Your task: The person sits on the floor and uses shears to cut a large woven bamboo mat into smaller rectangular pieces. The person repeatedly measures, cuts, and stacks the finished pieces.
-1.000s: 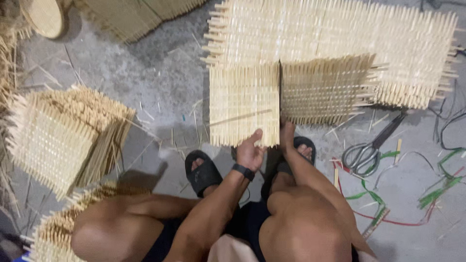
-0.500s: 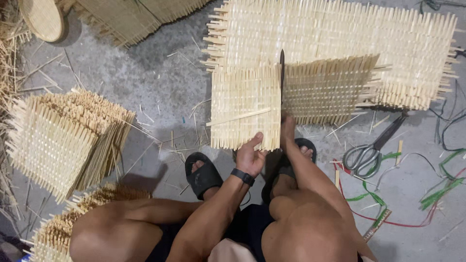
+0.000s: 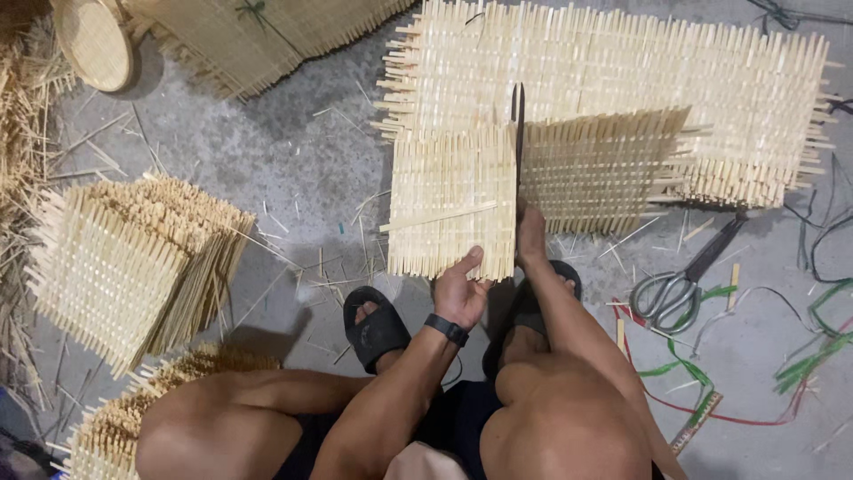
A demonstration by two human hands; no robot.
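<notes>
Knife blade [image 3: 518, 133] upright across woven mat [image 3: 449, 204], right hand [image 3: 531, 238] gripping

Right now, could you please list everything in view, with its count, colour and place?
woven mat: one large, pale straw, top centre, being cut
cut mat piece: one, pale, under left hand
knife: one, dark blade, upright in the mat
mat stacks: several, pale, left side
round basket: one, tan, top left
scissors: one pair, grey, right floor
ribbon scraps: several, green and red, right floor
sandals: two, black
wristband: one, black
left hand: gripping the piece's edge
right hand: on the knife
</notes>
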